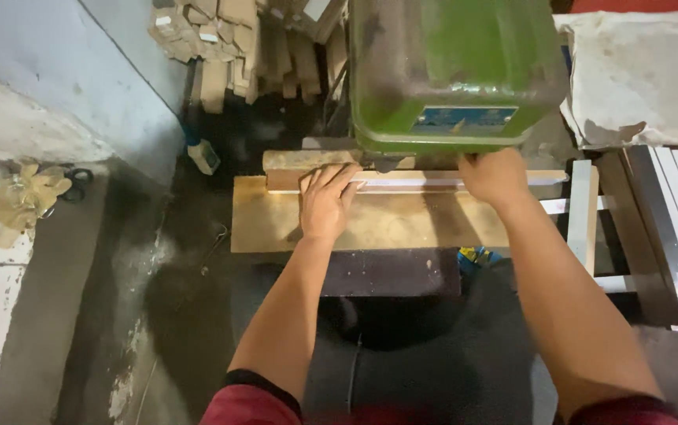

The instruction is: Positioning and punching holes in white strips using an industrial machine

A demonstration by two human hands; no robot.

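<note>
Workpiece: long pale metal strip (421, 184), flat on tan wooden desk (276, 228) under green machine head (453, 71).
Left hand (327, 201): grip open, palm pressing strip.
Right hand (495, 175): grip closed around strip.

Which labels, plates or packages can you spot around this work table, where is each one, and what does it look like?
Blue plate: front of the green machine, rectangular, text too small to tell.
Cardboard pieces: stacked behind the table at top left, tan, with small white labels.
No screens or signs visible.
</note>
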